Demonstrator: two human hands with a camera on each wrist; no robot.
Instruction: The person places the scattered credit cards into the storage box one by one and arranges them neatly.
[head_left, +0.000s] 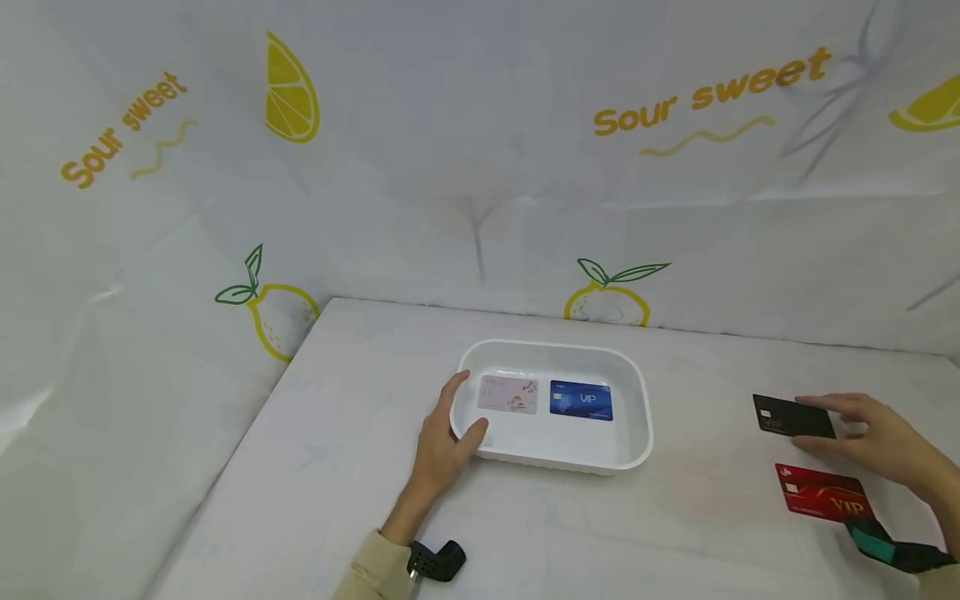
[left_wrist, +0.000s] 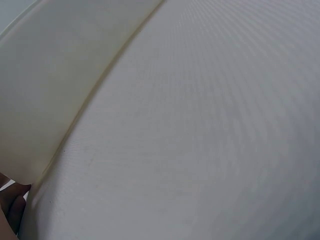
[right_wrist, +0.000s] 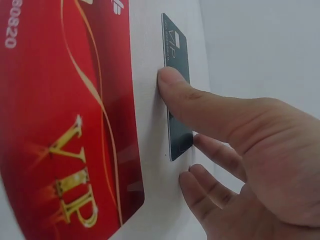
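A white plastic tray (head_left: 551,457) stands mid-table in the head view. Inside it lie a pink card (head_left: 508,394) and a blue VIP card (head_left: 581,400), side by side and apart. My left hand (head_left: 441,446) grips the tray's left end, thumb over the rim; in the left wrist view only some fingers (left_wrist: 15,205) show by the tray wall. Over on the right, my right hand (head_left: 873,437) pinches a black VIP card (head_left: 780,416) by its long edges, between thumb (right_wrist: 200,102) and fingers. A red VIP card (head_left: 821,492) lies just nearer than the black one.
The table (head_left: 360,375) is covered in white and meets a white backdrop (head_left: 450,167) printed with lemons and lettering. A black wrist device (head_left: 438,561) is on the left wrist; a black and green band (head_left: 892,546) is on the right.
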